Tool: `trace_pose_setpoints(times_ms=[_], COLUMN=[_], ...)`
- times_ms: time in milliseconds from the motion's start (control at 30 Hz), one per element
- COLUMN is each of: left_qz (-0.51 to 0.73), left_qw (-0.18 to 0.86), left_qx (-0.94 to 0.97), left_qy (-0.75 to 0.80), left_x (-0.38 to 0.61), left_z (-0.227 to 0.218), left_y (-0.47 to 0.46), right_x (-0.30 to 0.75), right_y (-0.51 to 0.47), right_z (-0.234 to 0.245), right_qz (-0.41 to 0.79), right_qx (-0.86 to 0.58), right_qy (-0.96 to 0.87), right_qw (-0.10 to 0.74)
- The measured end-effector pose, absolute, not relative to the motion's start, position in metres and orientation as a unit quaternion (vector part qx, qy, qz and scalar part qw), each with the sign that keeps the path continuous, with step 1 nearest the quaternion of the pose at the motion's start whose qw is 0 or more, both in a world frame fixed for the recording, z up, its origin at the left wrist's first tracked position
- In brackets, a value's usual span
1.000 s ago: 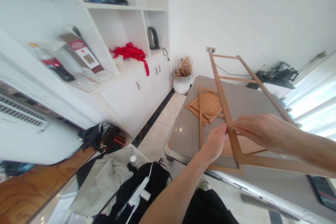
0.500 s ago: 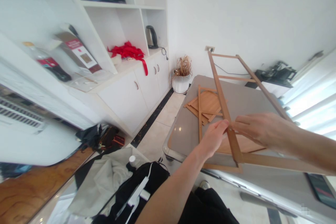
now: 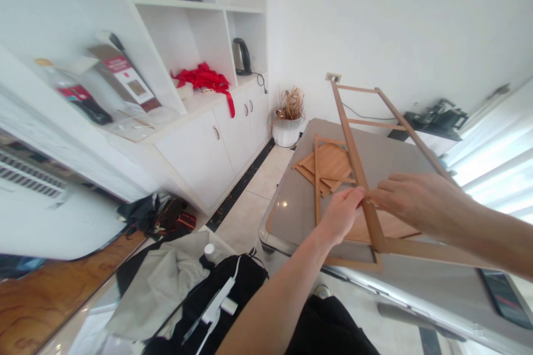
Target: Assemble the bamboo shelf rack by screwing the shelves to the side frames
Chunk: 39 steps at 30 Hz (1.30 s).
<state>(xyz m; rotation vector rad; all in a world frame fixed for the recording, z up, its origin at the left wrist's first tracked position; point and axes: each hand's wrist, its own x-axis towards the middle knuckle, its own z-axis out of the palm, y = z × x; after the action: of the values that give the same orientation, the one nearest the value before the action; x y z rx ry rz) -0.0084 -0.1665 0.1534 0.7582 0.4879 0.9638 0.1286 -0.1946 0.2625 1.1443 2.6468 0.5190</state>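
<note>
Wooden and ladder-like, a frame (image 3: 351, 144) of two long rails joined by crosspieces extends over the near part of a grey-topped table (image 3: 291, 216). How its weight is borne cannot be determined from this view.

The left hand (image 3: 341, 215) is clamped on the nearer rail, thumb and fingers drawn together at its left edge. The right hand (image 3: 416, 199) meets the same rail from the opposite side, its fingertips bunched and touching the wood just beside the left thumb. Whether the right fingers pinch a small part cannot be told.

Beneath and to the left of the rail, a second, slimmer wooden frame (image 3: 317, 177) lies on the tabletop, overlapping a fanned stack of wooden panels (image 3: 328, 163). A further wooden panel (image 3: 395, 226) lies flat below the right hand, partly concealed. A dark phone-like slab (image 3: 503, 295) rests at the table's right-hand near edge.

Beyond the table, a white planter (image 3: 287, 132) of dried stalks (image 3: 293, 102) stands on the floor beside a white shelving unit (image 3: 200, 147). Its ledges carry a steel-and-black electric kettle (image 3: 240, 56), red ribbon (image 3: 204, 77), an opened carton (image 3: 129, 79) and a cola bottle (image 3: 83, 101), the last leaning at a tilt in the distorted view.
</note>
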Motion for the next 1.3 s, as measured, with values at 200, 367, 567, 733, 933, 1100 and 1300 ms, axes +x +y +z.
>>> trace_pose_setpoints(times_ms=[200,367,567,733,933,1100,1300], left_qz=[0.472,0.485,0.521,0.541,0.541,0.534,0.537], left_qw=[0.72,0.671,0.614,0.573,0.575,0.6,0.605], left_qx=[0.406,0.458,0.493,0.509,0.498,0.48,0.469], left_qy=[0.305,0.323,0.329,0.345,0.359,0.353,0.354], left_x=[0.002,0.008,0.006,0.009,0.01,0.011,0.012], left_z=[0.145,0.152,0.162,0.157,0.156,0.155,0.152], left_y=[-0.164,-0.165,-0.168,-0.169,-0.168,-0.167,-0.165], right_x=[0.129,0.132,0.13,0.122,0.117,0.112,0.108], right_y=[-0.197,-0.2,-0.204,-0.21,-0.214,-0.216,-0.217], right_z=[0.258,0.248,0.246,0.247,0.244,0.241,0.239], right_qz=[0.115,0.08,0.069,0.074,0.106,0.126,0.128], right_qx=[0.467,0.502,0.503,0.528,0.544,0.562,0.591], right_qy=[0.874,0.86,0.861,0.846,0.83,0.814,0.791], right_qw=[0.069,0.031,0.001,-0.025,-0.052,-0.074,-0.095])
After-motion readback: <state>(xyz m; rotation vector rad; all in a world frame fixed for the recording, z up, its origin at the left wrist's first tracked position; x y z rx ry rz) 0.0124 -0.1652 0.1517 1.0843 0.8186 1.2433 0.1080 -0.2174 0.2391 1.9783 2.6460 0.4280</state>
